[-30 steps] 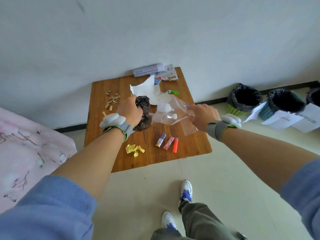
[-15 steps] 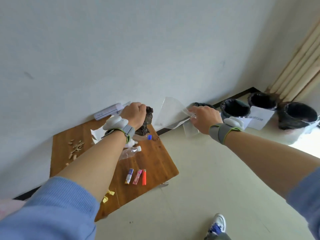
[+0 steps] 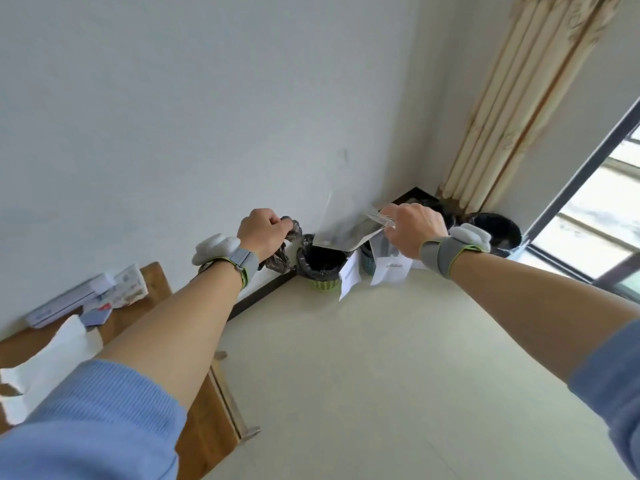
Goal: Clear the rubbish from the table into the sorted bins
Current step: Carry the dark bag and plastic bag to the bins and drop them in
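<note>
Far left: tabletop (image 3: 211,424) carries white paper (image 3: 52,365) and a flat white box (image 3: 69,301) at its far edge. That rubbish is not yet cleared.

Left hand (image 3: 265,232): fingers curled tight round the neck of a dark crumpled bag (image 3: 278,259), which hangs below the fist, off the tabletop and just left of the green bin (image 3: 320,284).

Key relation: the bins stand on the floor against the far wall, ahead of and below both hands. The row's long axis runs left to right into the corner. The left hand is nearer the green bin, whose black-lined mouth is open.

Clear plastic bag (image 3: 343,223): pinched at one corner by the right hand (image 3: 414,230), and held out flat to the left, so it overlaps the green bin's mouth in this view.

Below the right hand is a blue bin (image 3: 367,265), mostly hidden. Paper labels (image 3: 350,275) hang on the bin fronts; the text is unreadable.

Further right: a black-lined bin (image 3: 498,230) stands by the curtain (image 3: 512,116).

Judgement: the drops come next. Nothing blocks the bin mouths, but the clear bag may screen the view of them.
</note>
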Demonstrator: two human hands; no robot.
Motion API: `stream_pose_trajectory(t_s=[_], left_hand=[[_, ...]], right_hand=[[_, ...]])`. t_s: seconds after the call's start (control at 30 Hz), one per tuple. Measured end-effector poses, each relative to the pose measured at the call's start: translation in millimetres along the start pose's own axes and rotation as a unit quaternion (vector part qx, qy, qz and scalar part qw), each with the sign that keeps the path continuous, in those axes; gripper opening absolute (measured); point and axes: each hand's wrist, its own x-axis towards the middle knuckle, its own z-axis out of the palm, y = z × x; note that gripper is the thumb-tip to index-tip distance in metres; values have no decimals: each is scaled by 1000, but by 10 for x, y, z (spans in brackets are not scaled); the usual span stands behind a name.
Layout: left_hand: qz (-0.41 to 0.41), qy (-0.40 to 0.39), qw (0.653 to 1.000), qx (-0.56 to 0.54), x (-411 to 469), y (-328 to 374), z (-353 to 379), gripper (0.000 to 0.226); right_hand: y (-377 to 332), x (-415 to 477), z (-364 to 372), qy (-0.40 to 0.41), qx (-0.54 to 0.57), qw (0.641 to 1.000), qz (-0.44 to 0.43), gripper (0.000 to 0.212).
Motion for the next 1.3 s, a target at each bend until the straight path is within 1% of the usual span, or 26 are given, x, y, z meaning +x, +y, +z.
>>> stream_pose_trajectory(t_s=[0.1, 0.17, 0.3, 0.47, 0.73, 0.97, 1.17, 1.3], left_hand=[[-18, -27, 999, -36, 369, 303, 187, 28], [-14, -38, 998, -38, 553, 397, 264, 32], [8, -65, 998, 2, 1176, 566, 550, 32], [36, -82, 996, 12, 2121, 742, 924, 27], [24, -84, 996, 8, 3494, 1201, 1537, 25], [20, -84, 996, 22, 4003, 1412, 1996, 22], [-35, -64, 997, 28, 4586, 1649, 2714, 19], [-83, -45, 995, 31, 4869, 1682, 3274, 13]], right_hand=[[349, 312, 1, 5, -5, 1000, 18, 38], [479, 457, 17, 7, -7, 1000, 25, 37], [776, 909, 148, 8, -4, 999, 47, 40], [1157, 1659, 398, 4, -5, 997, 73, 39], [1708, 2788, 700, -37, -1, 992, 117, 38], [2161, 3284, 967, -63, 3, 992, 112, 35], [2870, 4018, 1424, -97, 22, 992, 72, 34], [3352, 4428, 1803, -140, 23, 989, 41, 31]])
